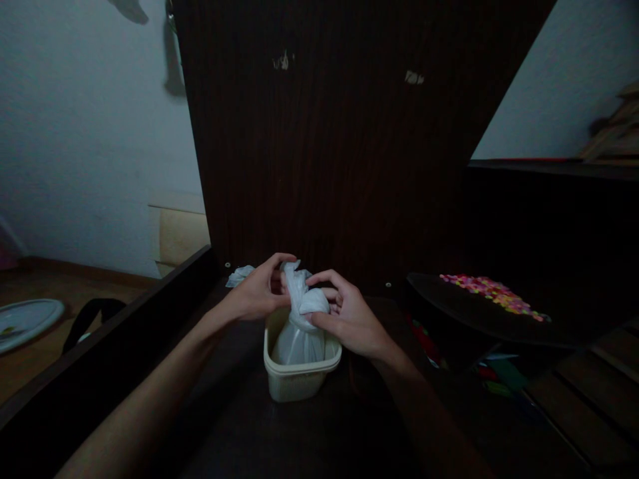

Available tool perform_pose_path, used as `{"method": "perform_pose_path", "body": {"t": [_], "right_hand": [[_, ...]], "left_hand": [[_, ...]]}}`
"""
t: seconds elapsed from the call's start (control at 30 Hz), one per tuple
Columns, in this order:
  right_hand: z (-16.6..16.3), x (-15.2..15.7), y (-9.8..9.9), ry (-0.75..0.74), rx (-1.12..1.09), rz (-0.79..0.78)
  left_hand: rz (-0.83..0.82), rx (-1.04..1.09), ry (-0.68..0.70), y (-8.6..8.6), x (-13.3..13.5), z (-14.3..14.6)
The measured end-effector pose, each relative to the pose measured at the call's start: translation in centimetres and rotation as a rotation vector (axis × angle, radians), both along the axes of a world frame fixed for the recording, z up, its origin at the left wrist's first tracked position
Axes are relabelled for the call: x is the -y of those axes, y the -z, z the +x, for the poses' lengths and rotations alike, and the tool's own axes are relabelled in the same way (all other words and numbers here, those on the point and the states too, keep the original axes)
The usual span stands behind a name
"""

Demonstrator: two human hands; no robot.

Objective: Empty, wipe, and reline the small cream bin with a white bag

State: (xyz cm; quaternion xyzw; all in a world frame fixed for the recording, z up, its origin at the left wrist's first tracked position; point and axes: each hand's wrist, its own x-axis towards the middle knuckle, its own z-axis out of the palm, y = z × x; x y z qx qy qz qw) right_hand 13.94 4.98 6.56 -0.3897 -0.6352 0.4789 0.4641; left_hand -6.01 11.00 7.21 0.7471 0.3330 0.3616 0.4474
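A white plastic bag (pixel 299 342) sits inside a cream plastic container (pixel 299 386) on the dark wooden surface. The bag's twisted, knotted neck rises above the rim, between my two hands. From the left, my left hand (pixel 264 289) grips the upper end of the neck with thumb and fingers; some fingertips are hidden behind the plastic. On the other side my right hand (pixel 349 316) has its thumb and fingers closed around a loop of the bag at the knot. What the bag contains cannot be made out.
Another piece of white plastic (pixel 240 275) lies behind my left wrist. A dark upright panel (pixel 324 166) stands behind the container, and a raised edge (pixel 114 319) runs along the left. Colourful small pieces (pixel 494 296) lie on a dark shelf (pixel 449 306) at right.
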Motion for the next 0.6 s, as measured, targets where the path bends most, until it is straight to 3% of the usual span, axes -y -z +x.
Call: {"method": "perform_pose_path", "body": {"t": [0.07,0.13,0.4,0.6], "right_hand": [[0.2,-0.2,0.1,-0.008,-0.007,0.009],[0.4,-0.3,0.2,-0.016,-0.011,0.019],[0.3,-0.6,1.0,0.023,0.036,0.108],[0.2,-0.4,0.9,0.035,0.007,0.113]], "left_hand": [[-0.151,0.147,0.193,0.0,-0.1,-0.1],[-0.215,0.240,0.248,0.2,-0.1,0.1],[-0.304,0.526,0.036,2.4,-0.7,2.3],[-0.153,0.366,-0.056,2.2,-0.4,2.1]]}}
